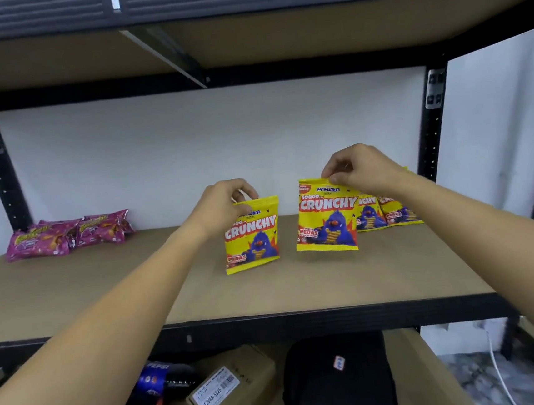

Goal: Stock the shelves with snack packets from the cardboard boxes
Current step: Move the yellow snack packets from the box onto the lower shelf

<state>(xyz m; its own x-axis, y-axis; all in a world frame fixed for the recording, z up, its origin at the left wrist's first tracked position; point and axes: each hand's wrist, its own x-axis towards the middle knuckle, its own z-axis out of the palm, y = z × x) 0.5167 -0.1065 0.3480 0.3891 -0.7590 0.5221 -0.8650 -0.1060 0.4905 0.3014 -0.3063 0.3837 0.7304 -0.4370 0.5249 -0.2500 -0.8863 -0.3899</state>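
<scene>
Nearest, under the working level: a labelled cardboard box, cola bottles and a black bag on the lower shelf. No open stock box in view, so no telling how many packets remained.

Further in, on the middle shelf: left hand with grip pinching the top edge of a yellow Crunchy packet, bottom edge touching or just above the board. Right hand with grip pinching the top seal of a second yellow packet, held a little above the board.

Just behind that, already placed: a short row of yellow packets standing at the right. Far left, by the back wall: a pile of pink packets lying flat.

Judged early in the job: most of the board bare, two packets in hand not yet set down.
</scene>
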